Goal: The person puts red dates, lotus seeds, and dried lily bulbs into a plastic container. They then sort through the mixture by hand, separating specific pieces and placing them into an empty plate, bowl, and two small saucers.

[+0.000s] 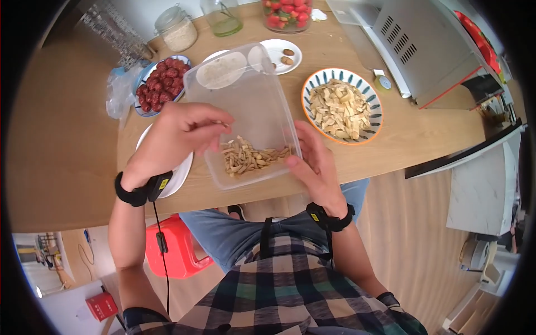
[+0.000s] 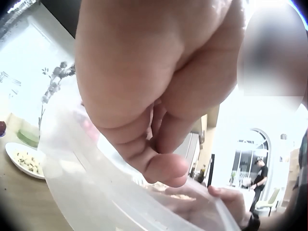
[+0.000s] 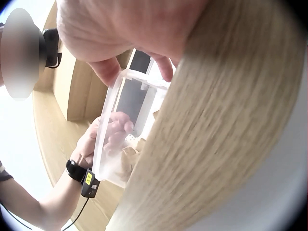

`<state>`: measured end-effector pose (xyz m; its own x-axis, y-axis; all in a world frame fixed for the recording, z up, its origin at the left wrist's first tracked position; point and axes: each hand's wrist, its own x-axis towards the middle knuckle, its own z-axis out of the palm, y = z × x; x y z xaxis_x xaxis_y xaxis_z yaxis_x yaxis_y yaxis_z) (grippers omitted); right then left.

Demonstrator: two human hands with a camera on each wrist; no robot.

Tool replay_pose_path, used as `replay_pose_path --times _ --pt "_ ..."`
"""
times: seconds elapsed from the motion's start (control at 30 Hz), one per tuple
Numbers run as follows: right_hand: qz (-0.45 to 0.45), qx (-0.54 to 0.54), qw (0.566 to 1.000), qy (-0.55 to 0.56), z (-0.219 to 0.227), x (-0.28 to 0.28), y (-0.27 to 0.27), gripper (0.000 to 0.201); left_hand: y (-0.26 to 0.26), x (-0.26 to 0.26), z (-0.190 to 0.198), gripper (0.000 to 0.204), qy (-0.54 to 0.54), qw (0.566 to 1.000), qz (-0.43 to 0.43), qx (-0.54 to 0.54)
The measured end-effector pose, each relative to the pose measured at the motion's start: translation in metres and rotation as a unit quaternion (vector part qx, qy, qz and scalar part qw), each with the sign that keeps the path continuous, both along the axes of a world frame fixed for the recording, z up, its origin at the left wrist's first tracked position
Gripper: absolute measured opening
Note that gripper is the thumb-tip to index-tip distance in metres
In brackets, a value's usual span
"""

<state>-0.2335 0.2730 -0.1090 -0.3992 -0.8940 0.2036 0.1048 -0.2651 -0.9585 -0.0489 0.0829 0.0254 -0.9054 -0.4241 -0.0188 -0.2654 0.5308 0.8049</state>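
A clear plastic box [image 1: 251,95] is tilted above the table's near edge, with slender tan dried pieces [image 1: 248,158] gathered at its near end. My right hand [image 1: 318,167] grips the box's right side, thumb near the rim; in the right wrist view the fingers of that hand [image 3: 130,29] touch the box rim [image 3: 102,139]. Over the box's left side, my left hand [image 1: 181,131] pinches what looks like a small brown piece between thumb and fingers. In the left wrist view the fingers of that hand [image 2: 159,82] are bent above the box [image 2: 96,178], their tips partly hidden.
Red dates on a plate [image 1: 140,106] stand at the left, beside a plastic bag [image 1: 120,92]. A striped bowl [image 1: 378,106] of pale slices is at the right. White plates [image 1: 295,54], jars [image 1: 177,32] and a strawberry container [image 1: 286,21] stand behind; a grey appliance [image 1: 430,50] is far right.
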Motion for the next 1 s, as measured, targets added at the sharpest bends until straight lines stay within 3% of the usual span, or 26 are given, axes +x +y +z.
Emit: replay_pose_path --times 0.1,0.2,0.33,0.43,0.6,0.67,0.73,0.8,0.83,0.9,1.0 --pt "0.004 -0.006 1.0 -0.001 0.001 0.001 0.0 0.061 -0.008 0.039 0.013 0.012 0.025 0.989 0.126 0.071" --pt "0.014 -0.008 1.0 -0.012 0.003 0.002 0.0 0.061 -0.025 0.083 -0.003 0.012 -0.014 0.978 0.206 0.021" --pt "0.035 -0.015 0.999 -0.029 0.004 0.001 0.0 0.061 -0.038 0.123 -0.046 0.009 -0.043 0.977 0.202 -0.045" --pt "0.048 -0.02 0.998 -0.029 0.007 -0.001 0.001 0.064 -0.038 0.13 -0.053 0.016 -0.06 0.973 0.192 -0.113" --pt "0.052 -0.027 0.997 -0.041 0.004 -0.003 0.001 0.067 -0.022 0.115 -0.03 0.025 -0.043 0.967 0.19 -0.167" --pt "0.051 -0.027 0.998 -0.038 0.003 -0.002 0.001 0.068 -0.004 0.099 -0.014 0.025 -0.008 0.938 0.231 -0.259" --pt "0.047 -0.023 0.998 -0.039 0.003 -0.003 0.002 0.068 0.016 0.073 0.003 0.025 0.019 0.94 0.208 -0.268" --pt "0.048 -0.022 0.998 -0.039 0.002 -0.003 0.003 0.068 0.032 0.05 0.009 0.032 0.059 0.971 0.028 -0.229" --pt "0.052 -0.022 0.998 -0.037 0.0 -0.004 0.003 0.067 0.039 0.035 0.007 0.032 0.061 0.971 0.026 -0.229" --pt "0.052 -0.024 0.998 -0.035 0.001 -0.004 0.003 0.067 0.048 0.01 0.003 0.036 -0.025 0.966 -0.138 -0.217" --pt "0.04 -0.012 0.999 -0.035 0.003 -0.003 0.004 0.067 0.05 -0.009 -0.021 0.032 -0.09 0.932 -0.159 -0.314"
